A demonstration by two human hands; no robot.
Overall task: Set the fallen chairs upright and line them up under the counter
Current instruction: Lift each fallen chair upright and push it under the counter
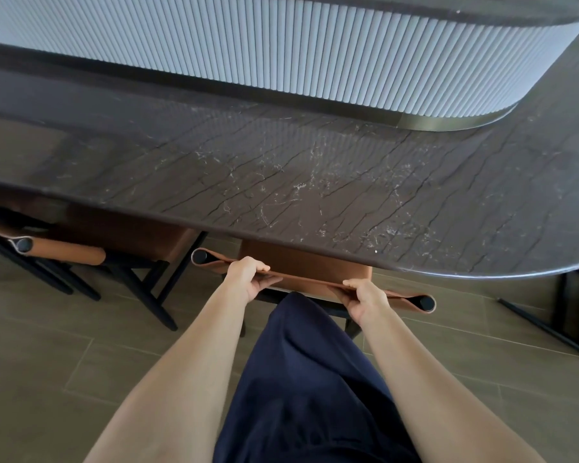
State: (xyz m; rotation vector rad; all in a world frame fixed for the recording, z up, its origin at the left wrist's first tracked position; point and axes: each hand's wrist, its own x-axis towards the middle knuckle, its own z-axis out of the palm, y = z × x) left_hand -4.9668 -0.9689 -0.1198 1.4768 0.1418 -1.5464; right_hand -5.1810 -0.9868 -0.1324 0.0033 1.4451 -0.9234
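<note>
head view showed left hand [248, 277] and right hand [365, 297] both gripping the tan chair backrest [310, 281], its long axis running left-right, seat partly under the counter [281, 195] straight ahead; neighbouring chair [67, 253] stood left.

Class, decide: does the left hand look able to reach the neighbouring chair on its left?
Probably not yet: the left hand grips the near chair's backrest; otherwise nothing blocks the neighbouring chair.
</note>
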